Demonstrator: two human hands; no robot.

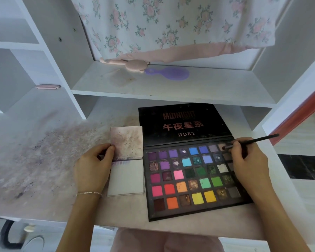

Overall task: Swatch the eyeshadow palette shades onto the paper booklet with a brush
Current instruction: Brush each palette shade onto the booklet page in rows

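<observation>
Brush (251, 140) is pinched between thumb and curled fingers of the right hand (247, 160); its tip is set on a pale pan in the top row, right end, of the open palette (193, 176). Booklet (126, 162), lying just left of the palette on the desk (44, 160), is gripped at its stained upper page by the left hand (95, 168), thumb on top. A purple hairbrush (168, 73) is noted on the shelf (171, 88) behind.

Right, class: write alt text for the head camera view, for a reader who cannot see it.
The right hand dips a thin black brush into the top-right pan of an open black multicoloured eyeshadow palette, while the left hand holds a small powder-stained paper booklet on a white desk.
</observation>
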